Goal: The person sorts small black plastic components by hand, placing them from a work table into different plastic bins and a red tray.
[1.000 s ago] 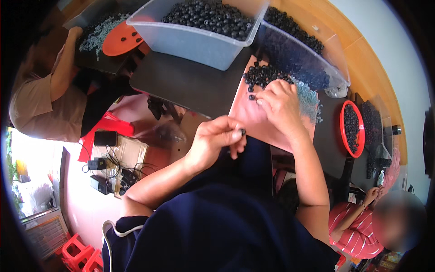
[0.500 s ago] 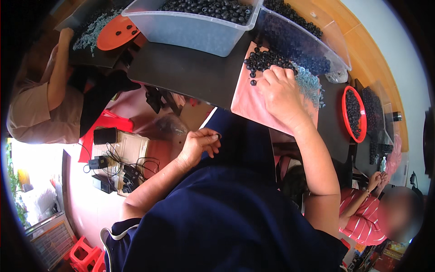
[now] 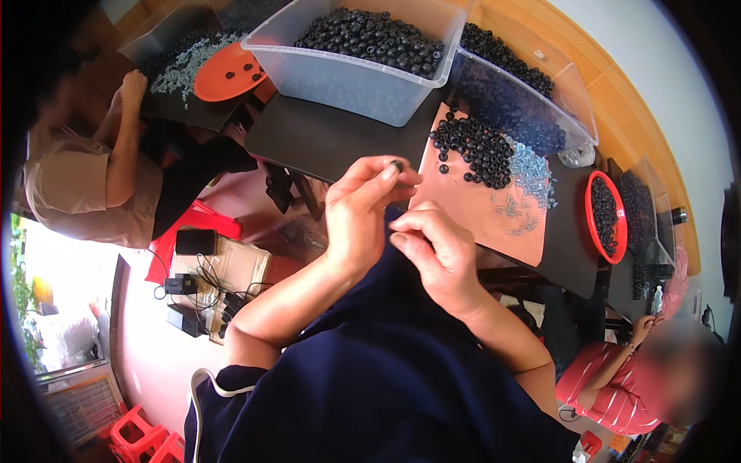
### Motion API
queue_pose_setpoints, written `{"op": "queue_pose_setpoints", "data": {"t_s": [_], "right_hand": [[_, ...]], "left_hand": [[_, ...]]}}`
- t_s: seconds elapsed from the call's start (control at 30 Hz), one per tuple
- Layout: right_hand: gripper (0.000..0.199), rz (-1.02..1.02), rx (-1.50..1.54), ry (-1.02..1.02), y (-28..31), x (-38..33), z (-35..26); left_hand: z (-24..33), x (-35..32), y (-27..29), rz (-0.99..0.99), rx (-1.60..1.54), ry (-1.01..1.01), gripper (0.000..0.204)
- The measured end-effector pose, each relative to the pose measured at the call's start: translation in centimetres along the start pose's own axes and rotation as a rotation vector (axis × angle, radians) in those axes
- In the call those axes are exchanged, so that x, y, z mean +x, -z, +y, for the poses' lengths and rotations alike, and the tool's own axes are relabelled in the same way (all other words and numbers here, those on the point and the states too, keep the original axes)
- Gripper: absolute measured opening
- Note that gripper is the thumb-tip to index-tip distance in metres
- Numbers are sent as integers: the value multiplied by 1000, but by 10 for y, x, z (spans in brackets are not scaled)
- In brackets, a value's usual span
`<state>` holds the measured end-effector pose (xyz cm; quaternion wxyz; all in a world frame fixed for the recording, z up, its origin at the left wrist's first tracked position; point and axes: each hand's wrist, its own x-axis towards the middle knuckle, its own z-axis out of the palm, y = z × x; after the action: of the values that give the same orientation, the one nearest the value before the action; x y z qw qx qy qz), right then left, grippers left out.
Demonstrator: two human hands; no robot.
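A flat brown cardboard box (image 3: 231, 266) lies on the floor at lower left, below the bench, with a small black device (image 3: 194, 241) at its corner and black cables across its top. No labels, signs or lit screens can be made out.

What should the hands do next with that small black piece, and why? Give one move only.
Probably bring the right hand up to meet the small black ring pinched at the left hand fingertips. The two hands are close together above the lap, and the right fingers are pinched as if on something too small to make out.
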<state>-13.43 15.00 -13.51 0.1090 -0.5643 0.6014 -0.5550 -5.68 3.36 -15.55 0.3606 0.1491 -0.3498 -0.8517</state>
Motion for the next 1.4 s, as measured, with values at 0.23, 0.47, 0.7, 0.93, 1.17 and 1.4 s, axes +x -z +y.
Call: {"op": "queue_pose_setpoints", "data": {"t_s": [0.23, 0.47, 0.7, 0.93, 1.17, 1.4], "right_hand": [[14, 25, 204, -184, 5, -14, 24], [13, 67, -42, -71, 14, -19, 23], [8, 162, 19, -248, 49, -11, 28], [9, 194, 351, -464, 82, 14, 49], [10, 114, 387, -459, 78, 13, 52], [11, 94, 458, -437, 74, 9, 59]], "left_hand": [[-13, 5, -21, 5, -40, 137, 17], [-27, 9, -24, -4, -51, 158, 18], [-36, 12, -22, -51, 22, 194, 18], [-43, 10, -14, -206, 237, 232, 20], [-42, 12, -16, -236, 283, 204, 19], [-45, 11, -14, -250, 295, 182, 19]]}}
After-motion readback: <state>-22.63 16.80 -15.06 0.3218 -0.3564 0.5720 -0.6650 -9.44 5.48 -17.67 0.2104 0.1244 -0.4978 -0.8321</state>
